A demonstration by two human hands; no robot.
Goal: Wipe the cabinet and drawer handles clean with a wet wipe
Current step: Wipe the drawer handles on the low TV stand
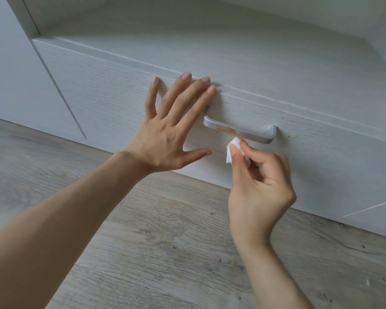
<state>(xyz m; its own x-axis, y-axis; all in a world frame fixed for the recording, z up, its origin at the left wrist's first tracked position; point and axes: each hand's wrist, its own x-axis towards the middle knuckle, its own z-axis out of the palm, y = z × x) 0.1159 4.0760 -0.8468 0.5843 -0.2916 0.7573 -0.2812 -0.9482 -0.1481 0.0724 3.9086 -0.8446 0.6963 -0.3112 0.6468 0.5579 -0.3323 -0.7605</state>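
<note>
Pinching a wet wipe point(234, 150) between thumb and forefinger, the right hand point(259, 190) sits at six o'clock of the orange-stained drawer handle point(254, 133); the left hand point(165, 134), fingers splayed, presses the drawer front point(98, 85) at nine o'clock.

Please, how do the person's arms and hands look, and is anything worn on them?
The left hand and the right hand are bare: no gloves, rings or bracelets. The left forearm and the right forearm are uncovered to the picture's edge, with no sleeve or watch showing. The fingernails are neat and rounded.
</note>
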